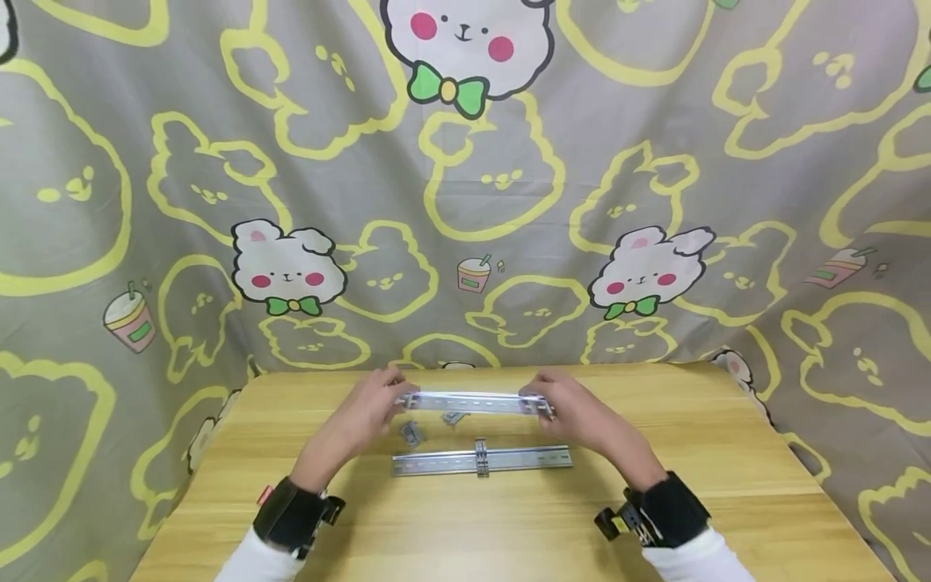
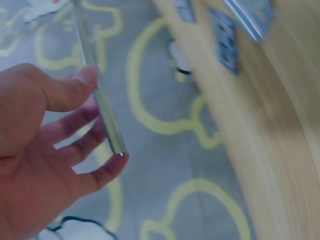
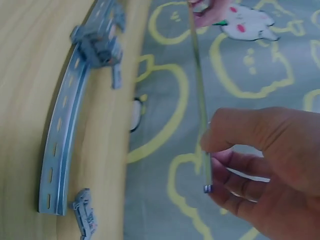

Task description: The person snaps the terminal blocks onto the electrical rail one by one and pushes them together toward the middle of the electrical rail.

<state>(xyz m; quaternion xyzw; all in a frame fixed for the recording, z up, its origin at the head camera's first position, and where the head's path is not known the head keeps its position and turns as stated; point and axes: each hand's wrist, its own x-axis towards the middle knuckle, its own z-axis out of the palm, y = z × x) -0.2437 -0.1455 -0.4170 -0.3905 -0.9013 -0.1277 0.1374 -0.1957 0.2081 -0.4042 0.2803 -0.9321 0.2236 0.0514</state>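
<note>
Both hands hold a slotted metal DIN rail point(image 1: 469, 402) by its two ends, raised and level over the back of the table. My left hand point(image 1: 374, 404) grips the left end; in the left wrist view its thumb presses one face of the held rail point(image 2: 102, 110), fingers behind. At the right end my right hand point(image 1: 575, 408) pinches it the same way, seen along the rail's edge point(image 3: 198, 75) in the right wrist view. A second DIN rail point(image 1: 524, 458) lies on the table nearer the body, with grey clip-on blocks point(image 1: 482, 458) seated across its middle.
Small loose grey pieces point(image 1: 411, 434) lie behind the left half of the lower rail. Another loose grey piece point(image 3: 85, 215) is beside that rail's right end. The wooden table point(image 1: 465, 533) meets a patterned grey curtain point(image 1: 502, 267) at the back and sides.
</note>
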